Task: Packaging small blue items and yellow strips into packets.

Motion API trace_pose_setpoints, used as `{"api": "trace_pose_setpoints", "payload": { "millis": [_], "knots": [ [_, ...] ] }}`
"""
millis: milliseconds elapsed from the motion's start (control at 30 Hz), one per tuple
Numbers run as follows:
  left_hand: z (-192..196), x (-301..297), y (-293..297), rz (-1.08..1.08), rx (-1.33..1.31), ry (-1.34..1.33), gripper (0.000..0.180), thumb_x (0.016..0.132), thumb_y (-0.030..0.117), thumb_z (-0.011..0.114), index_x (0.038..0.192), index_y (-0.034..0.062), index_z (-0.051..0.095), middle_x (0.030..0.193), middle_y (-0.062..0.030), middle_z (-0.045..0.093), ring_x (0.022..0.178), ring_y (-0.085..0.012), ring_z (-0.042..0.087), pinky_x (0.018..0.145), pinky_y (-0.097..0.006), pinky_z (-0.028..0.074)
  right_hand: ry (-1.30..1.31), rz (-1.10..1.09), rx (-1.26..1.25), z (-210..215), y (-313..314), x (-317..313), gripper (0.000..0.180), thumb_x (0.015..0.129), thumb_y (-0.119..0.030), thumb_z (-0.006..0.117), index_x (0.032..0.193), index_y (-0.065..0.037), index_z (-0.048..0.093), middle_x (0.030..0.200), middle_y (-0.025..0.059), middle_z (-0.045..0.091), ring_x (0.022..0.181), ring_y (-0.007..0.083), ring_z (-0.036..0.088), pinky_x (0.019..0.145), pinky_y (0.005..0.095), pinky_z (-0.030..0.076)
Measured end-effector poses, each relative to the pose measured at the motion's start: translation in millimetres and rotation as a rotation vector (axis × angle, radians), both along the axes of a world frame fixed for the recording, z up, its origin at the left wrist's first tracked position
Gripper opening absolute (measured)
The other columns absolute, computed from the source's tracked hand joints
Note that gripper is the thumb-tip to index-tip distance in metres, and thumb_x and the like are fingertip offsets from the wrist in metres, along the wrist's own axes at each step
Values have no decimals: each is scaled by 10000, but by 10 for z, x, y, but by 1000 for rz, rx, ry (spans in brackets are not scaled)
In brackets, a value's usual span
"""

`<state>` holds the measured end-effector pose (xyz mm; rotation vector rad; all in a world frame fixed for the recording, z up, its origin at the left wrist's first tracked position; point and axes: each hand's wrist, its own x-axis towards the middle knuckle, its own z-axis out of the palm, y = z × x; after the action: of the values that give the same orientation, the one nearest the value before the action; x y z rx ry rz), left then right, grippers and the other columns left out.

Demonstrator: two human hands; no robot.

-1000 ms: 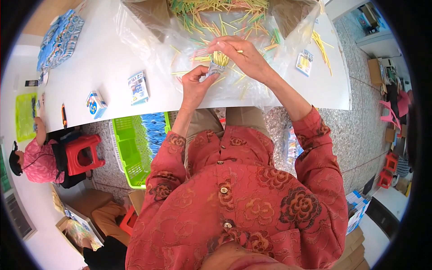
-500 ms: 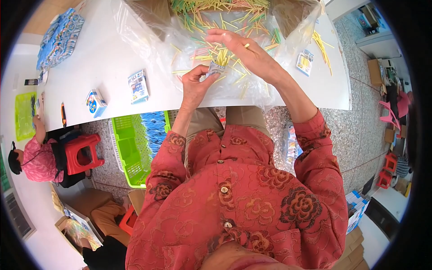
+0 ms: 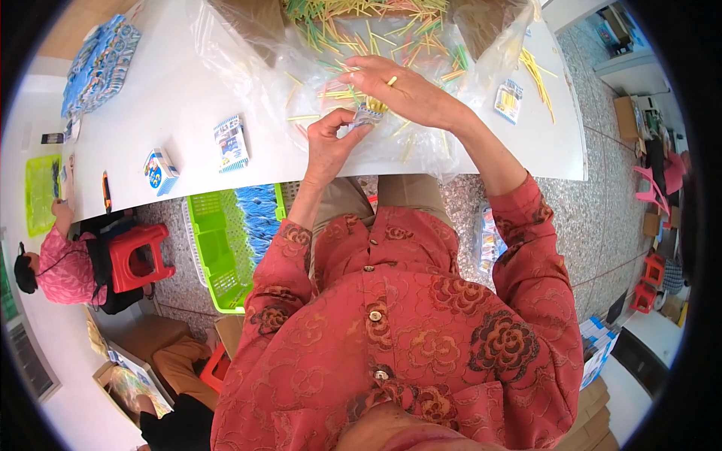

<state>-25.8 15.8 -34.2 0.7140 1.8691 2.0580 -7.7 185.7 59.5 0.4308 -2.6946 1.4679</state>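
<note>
My left hand [image 3: 331,141] pinches a small blue-and-white packet [image 3: 366,116] between thumb and fingers. Short yellow sticks [image 3: 375,104] poke out of the packet's top. Over them is my right hand [image 3: 402,92], its fingers stretched to the left and a single yellow stick [image 3: 391,81] caught in its grip. The right palm and the tips of some fingers are hidden. Behind both hands, loose yellow, green and pink sticks [image 3: 368,41] lie scattered over clear plastic sheeting [image 3: 259,94].
On the white table [image 3: 188,98] lie filled packets [image 3: 231,143] [image 3: 508,102], a small box [image 3: 160,172], a cutter knife [image 3: 106,191] and a stack of blue packaging [image 3: 100,66]. Below the edge sits a green basket [image 3: 218,252]. Another person [image 3: 68,263] sits at left, by a red stool [image 3: 139,255].
My right hand has come down and slightly left, closer to the packet, and now covers part of its sticks. The left hand and packet have barely shifted.
</note>
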Motion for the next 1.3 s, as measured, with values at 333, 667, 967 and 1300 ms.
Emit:
{"api": "trace_pose_setpoints", "payload": {
  "millis": [333, 667, 967, 1300],
  "knots": [
    [71, 35, 9, -22, 53, -37, 110, 742, -10, 674, 844, 4, 633, 805, 6, 632, 747, -47, 534, 708, -208, 437, -174, 160, 126, 79, 100, 7, 462, 942, -384, 369, 1238, -53, 494, 1306, 128, 443, 1224, 240, 388, 1015, 330, 295],
    [170, 69, 33, -83, 113, -145, 121, 753, -24, 664, 868, -9, 632, 830, -4, 631, 753, -53, 540, 697, -207, 443, -152, 116, -78, -16, 58, -3, 439, 949, -368, 363, 1240, -61, 482, 1184, 80, 543, 1090, 198, 492, 955, 306, 348],
    [246, 60, 15, 12, 240, -217, 183, 793, -13, 630, 975, -10, 608, 872, -18, 636, 774, -47, 556, 679, -186, 455, -120, -101, -339, -173, 119, 157, 247, 904, -242, 512, 1010, -33, 590, 818, -14, 545, 762, 66, 476, 662, 229, 394],
    [318, -34, -119, 123, -87, 32, 196, 854, 104, 598, 996, -31, 604, 834, -4, 616, 716, -37, 506, 628, -171, 396, -13, -238, -111, -161, 94, 316, 174, 852, -157, 586, 824, 15, 577, 633, 13, 465, 592, 54, 383, 522, 221, 330]
  ]
}}
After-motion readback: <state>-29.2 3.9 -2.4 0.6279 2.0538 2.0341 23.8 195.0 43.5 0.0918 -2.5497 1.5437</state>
